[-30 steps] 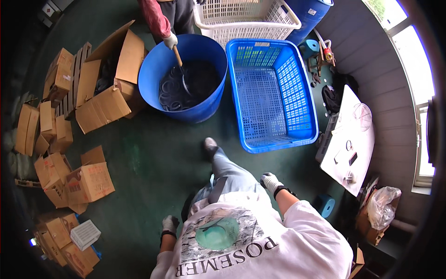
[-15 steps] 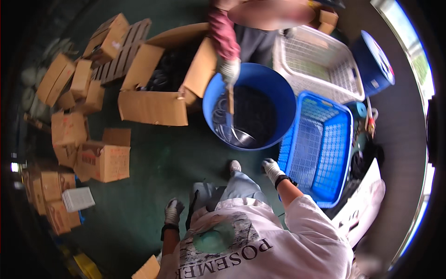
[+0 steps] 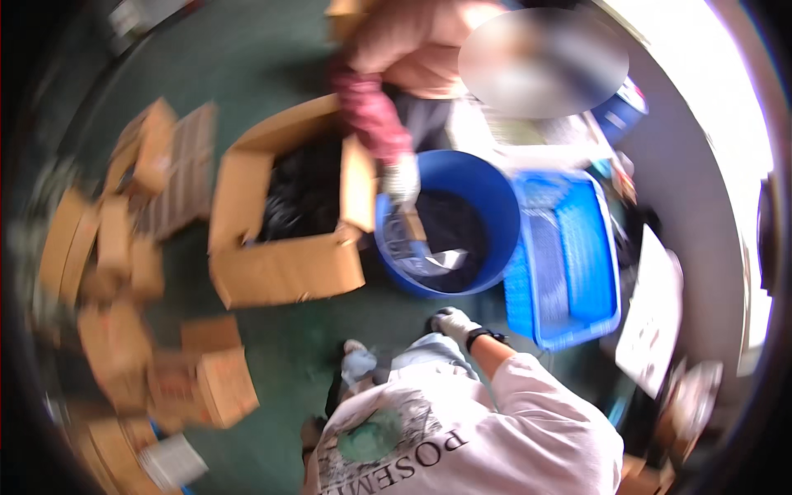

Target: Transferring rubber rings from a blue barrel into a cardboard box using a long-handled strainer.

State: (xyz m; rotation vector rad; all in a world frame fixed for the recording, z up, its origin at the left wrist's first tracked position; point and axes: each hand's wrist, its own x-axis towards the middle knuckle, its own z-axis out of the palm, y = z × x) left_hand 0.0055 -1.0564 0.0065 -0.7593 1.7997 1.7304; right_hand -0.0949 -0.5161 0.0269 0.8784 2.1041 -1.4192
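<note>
My right hand (image 3: pixel 451 322), in a white knitted glove with a grey palm, hangs in front of a round blue tub (image 3: pixel 516 216). It is apart from the tub; its fingers look curled together and nothing shows in them. My left hand (image 3: pixel 313 432) is low beside my body, mostly hidden by the shirt and smeared, so its fingers cannot be made out. Inside the tub lies a dark mass. A co-worker's gloved hand (image 3: pixel 402 179) grips the wooden handle of a metal scoop (image 3: pixel 445 261) that reaches into it.
A large open carton (image 3: pixel 285 276) with black plastic in it stands left of the tub. To its right is a blue plastic basket (image 3: pixel 606 272), with a white crate (image 3: pixel 544 155) behind. More cartons (image 3: pixel 227 388) and a wooden pallet (image 3: pixel 177 181) are at the left; a white board (image 3: pixel 652 313) leans at the right.
My view has swung and come nearer the tub and large carton. My right hand has moved left and in toward my body; my left is now mostly hidden. The co-worker leans further over the tub.
</note>
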